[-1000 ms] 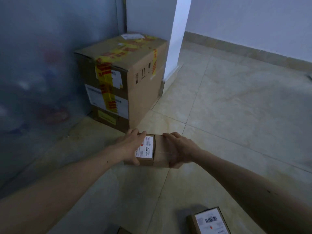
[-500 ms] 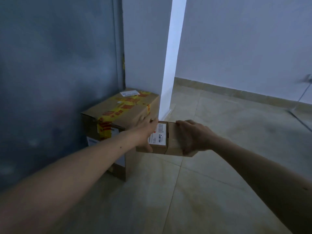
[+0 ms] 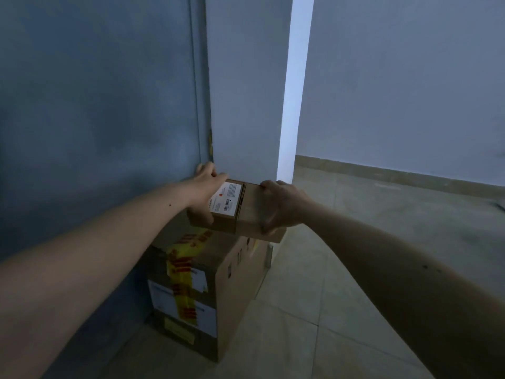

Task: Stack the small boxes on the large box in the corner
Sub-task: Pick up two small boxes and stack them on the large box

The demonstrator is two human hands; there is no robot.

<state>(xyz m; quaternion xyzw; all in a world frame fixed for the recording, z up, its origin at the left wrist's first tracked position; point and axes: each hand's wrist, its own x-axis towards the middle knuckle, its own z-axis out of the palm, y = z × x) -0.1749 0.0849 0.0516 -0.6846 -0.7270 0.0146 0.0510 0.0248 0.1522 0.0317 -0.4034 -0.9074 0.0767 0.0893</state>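
Head view: small box (image 3: 237,212) held over the top of the large box (image 3: 218,285), contact unclear. Left hand (image 3: 203,191) clasps its left end, right hand (image 3: 281,205) its right end. Large box sits against the wall corner (image 3: 207,105).

Setting: bare, dim indoor room, most likely an unfurnished room or storage corner in a home or flat; exact type cannot be told. Evidence: plain painted walls (image 3: 410,77), blue-grey, nothing hung on them. Floor (image 3: 341,283) of large pale tiles with visible grout lines, and a low tiled skirting (image 3: 382,172) along the far wall at right. A square pillar (image 3: 246,91) juts out at centre, its right edge brightly lit. At left, a darker flat panel (image 3: 95,105), possibly a door. A taped cardboard shipping box (image 3: 218,296) with labels sits on the floor in the corner.
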